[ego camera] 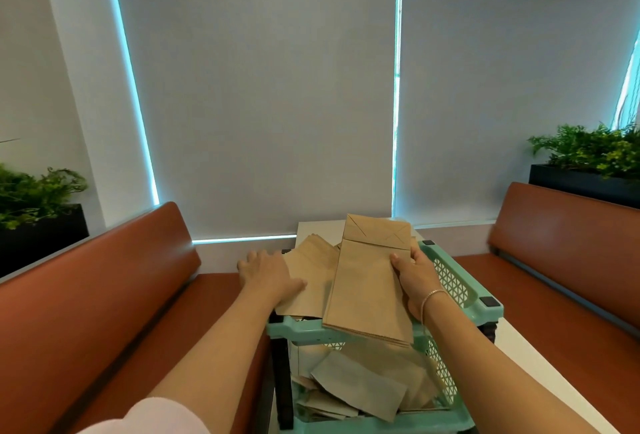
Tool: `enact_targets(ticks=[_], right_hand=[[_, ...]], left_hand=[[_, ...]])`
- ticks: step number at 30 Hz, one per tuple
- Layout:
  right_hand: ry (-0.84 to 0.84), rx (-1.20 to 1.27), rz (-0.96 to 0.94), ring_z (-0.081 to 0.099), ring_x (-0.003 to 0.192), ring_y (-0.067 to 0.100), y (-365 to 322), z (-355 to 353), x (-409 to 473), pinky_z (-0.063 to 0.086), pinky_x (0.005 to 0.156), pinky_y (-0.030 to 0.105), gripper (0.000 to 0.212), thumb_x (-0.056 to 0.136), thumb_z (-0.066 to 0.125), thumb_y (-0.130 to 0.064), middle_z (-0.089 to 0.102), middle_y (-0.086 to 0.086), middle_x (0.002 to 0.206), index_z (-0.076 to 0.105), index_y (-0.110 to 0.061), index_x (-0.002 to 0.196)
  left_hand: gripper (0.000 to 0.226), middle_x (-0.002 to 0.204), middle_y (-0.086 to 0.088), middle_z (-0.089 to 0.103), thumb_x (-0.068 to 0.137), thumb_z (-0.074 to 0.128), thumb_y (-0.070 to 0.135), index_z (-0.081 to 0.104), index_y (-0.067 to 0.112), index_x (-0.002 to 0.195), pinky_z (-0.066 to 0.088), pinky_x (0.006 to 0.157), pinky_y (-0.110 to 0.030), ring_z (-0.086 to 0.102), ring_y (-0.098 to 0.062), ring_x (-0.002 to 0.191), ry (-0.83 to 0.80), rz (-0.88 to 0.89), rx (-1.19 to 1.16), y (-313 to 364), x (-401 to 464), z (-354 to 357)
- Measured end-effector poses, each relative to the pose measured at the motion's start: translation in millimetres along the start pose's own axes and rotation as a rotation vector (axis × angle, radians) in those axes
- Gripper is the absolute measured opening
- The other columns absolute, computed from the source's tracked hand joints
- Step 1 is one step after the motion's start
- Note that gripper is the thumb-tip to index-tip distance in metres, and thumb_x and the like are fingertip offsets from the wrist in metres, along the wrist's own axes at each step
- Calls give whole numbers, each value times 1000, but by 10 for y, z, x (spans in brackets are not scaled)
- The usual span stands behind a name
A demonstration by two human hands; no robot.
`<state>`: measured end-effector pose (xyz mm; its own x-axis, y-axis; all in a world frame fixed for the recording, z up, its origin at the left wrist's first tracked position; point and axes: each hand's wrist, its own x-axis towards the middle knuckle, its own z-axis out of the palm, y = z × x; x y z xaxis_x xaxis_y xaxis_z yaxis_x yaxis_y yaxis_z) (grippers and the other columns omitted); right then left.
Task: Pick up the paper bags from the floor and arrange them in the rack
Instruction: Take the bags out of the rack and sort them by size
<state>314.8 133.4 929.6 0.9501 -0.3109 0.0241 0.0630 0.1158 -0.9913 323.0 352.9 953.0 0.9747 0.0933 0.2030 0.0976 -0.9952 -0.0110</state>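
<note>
A: What takes up most of the view?

B: Two grey fabric roller blinds (256, 94) with thin strips of light at their edges. Below them run two rust-brown padded benches (104, 295), smooth and leathery, one on each side, with leafy green plants in dark boxes (585, 170) behind the backrests.

A: And the rack?

B: A mint-green plastic rack (460, 290) with lattice sides and dark posts stands between the benches, beside a white table (540, 368). Its lower tier (381, 425) is cut off by the frame's bottom edge and holds a loose heap of flat, creased bags (360, 388) in shadow, hard to count.

A: Where are the task's bags?

B: A flat brown paper bag (370, 281), folded bottom showing at its far end, lies over the top tier, overhanging the near rim. More brown bags (311, 260) spread beneath it to the left.

A: The hands?

B: The right hand (417, 277), a thin bracelet (431, 296) at the wrist, grips the top bag's right edge, thumb on top. The left hand (266, 274) rests flat, fingers spread, on the left pile. The hands are apart.
</note>
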Motion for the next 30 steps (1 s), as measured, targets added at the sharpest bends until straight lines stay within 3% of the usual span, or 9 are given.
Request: enact_targets(ticks=[4,8,11,13,17,20,23,27,30], right_hand=[[36,7,1,62,102,29,13,-7,31,50,92,50,20,93,53,-15,65,9,111,57,-18,112],[69,-4,-30,60,102,29,-1,-46,40,48,95,50,19,93,52,-12,64,6,105,55,-29,87],[83,10,-53,59,98,27,-27,-119,59,47,94,48,17,94,50,-10,62,6,103,58,-18,107],[117,5,-51,58,99,27,-53,-177,77,47,94,47,25,94,50,-12,61,8,107,54,-12,119],[179,-11,-35,55,101,27,-81,-271,107,46,88,41,29,95,47,-15,59,12,114,51,-10,123],[208,-5,-14,54,101,27,-102,-283,127,46,87,41,32,94,44,-13,59,12,113,50,-10,125],[238,-4,2,53,97,26,-123,-247,119,45,89,43,32,93,41,-12,58,11,108,50,-11,123],[248,-27,5,51,92,26,-147,-142,71,45,91,46,29,93,39,-13,55,9,98,48,-12,121],[259,-39,8,50,94,27,-192,-35,15,44,95,48,30,95,39,-15,54,10,101,46,-14,124]], left_hand=[[70,133,-8,46,83,44,68,47,16,130,32,100,-38,36,-25,124,104,30,120,19,-29,14],[72,128,-8,49,81,42,71,50,15,126,32,98,-36,38,-25,120,113,39,182,37,-13,18],[65,124,-5,55,83,46,67,52,15,123,33,96,-34,44,-23,118,123,42,168,54,10,-10],[47,116,-2,61,88,47,52,57,17,117,35,92,-31,52,-20,111,174,86,121,75,-1,-51],[22,105,-3,65,90,54,28,60,16,108,40,78,-28,57,-21,97,265,84,-409,58,-7,-201],[17,99,-3,60,91,60,21,58,10,103,32,70,-20,50,-17,89,408,18,-758,-1,-10,-403],[14,95,-2,54,92,59,15,55,8,103,32,63,-16,46,-13,86,539,-155,-1131,9,-59,-560],[17,106,-5,53,90,61,17,50,18,103,52,78,-34,51,-19,91,424,-436,-1636,102,-93,-543],[22,107,-7,53,89,58,12,51,17,110,52,65,-33,54,-22,90,342,-524,-1785,256,-166,-458]])
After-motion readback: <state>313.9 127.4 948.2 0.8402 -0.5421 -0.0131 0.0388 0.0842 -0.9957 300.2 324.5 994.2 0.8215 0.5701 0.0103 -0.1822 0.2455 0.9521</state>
